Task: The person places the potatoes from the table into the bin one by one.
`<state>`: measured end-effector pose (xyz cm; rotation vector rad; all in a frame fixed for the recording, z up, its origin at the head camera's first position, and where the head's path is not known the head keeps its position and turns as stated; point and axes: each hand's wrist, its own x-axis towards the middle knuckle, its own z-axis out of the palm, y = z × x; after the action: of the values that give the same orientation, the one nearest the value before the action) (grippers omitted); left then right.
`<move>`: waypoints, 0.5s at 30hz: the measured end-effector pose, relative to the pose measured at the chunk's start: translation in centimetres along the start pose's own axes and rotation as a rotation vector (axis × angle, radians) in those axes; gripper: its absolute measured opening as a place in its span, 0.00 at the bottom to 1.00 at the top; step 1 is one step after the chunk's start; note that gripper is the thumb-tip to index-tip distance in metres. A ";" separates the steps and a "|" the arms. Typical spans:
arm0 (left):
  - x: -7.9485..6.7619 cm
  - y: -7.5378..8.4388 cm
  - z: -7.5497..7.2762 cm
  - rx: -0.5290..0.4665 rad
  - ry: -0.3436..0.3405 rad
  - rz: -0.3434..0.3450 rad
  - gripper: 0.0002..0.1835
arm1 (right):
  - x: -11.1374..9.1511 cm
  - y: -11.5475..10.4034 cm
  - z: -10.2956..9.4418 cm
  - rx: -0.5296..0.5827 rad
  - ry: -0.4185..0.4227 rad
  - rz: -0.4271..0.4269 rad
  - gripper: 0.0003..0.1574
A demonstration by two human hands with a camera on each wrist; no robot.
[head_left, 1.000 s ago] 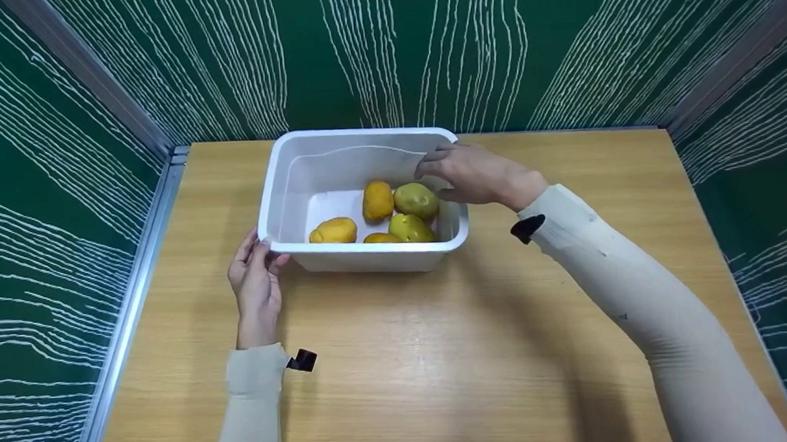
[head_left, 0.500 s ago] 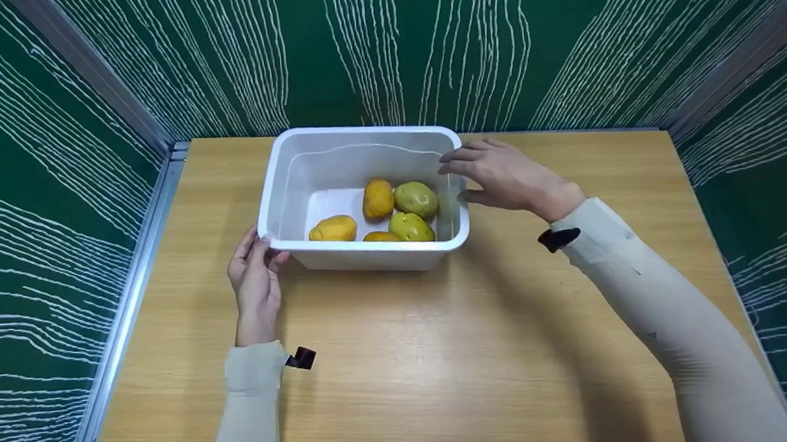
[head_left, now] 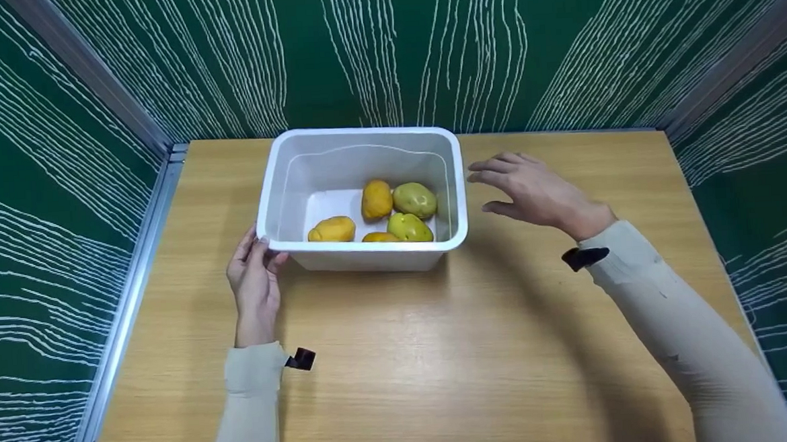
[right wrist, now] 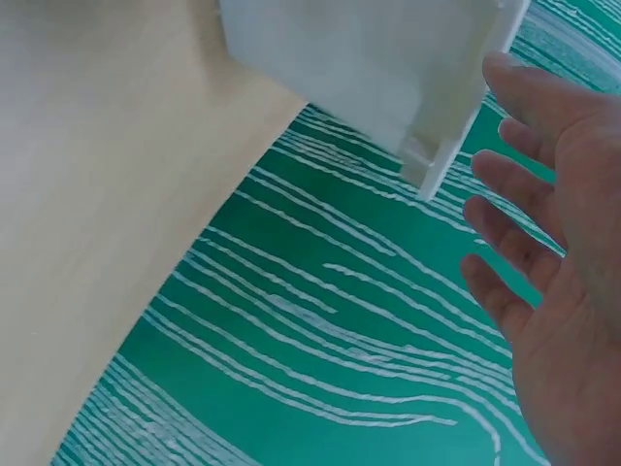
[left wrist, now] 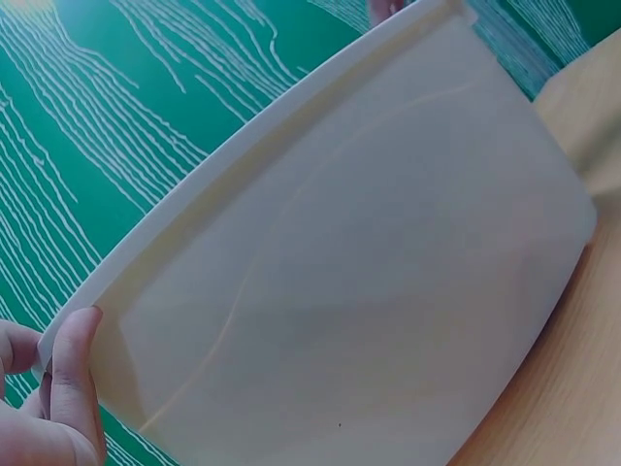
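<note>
A white plastic bin stands toward the back of the table. Inside lie mango-like fruits: an upright yellow-orange one, a yellow one at the left, a green one, a yellow-green one and another orange one partly hidden by the front rim. My left hand grips the bin's near left corner, thumb on the outer wall in the left wrist view and fingers behind the rim. Off the bin's right side, my right hand hovers with relaxed, spread fingers, holding nothing.
The wooden table runs up to green walls with white wavy lines at the back and both sides. A metal rail borders the table's left edge. Dark wrist mounts sit on both sleeves.
My right hand has moved from above the bin's right side out past its rim, to the right and slightly nearer. The left hand, bin and fruits stay in place.
</note>
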<state>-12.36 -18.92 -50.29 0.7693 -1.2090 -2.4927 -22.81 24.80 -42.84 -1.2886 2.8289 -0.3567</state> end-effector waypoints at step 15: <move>-0.1 -0.1 -0.2 -0.013 -0.029 0.024 0.27 | -6.7 3.9 3.7 0.009 0.056 0.179 0.35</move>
<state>-12.15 -18.94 -50.44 0.7137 -1.2033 -2.4983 -20.93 31.53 -47.86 -1.0282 2.9550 -0.4057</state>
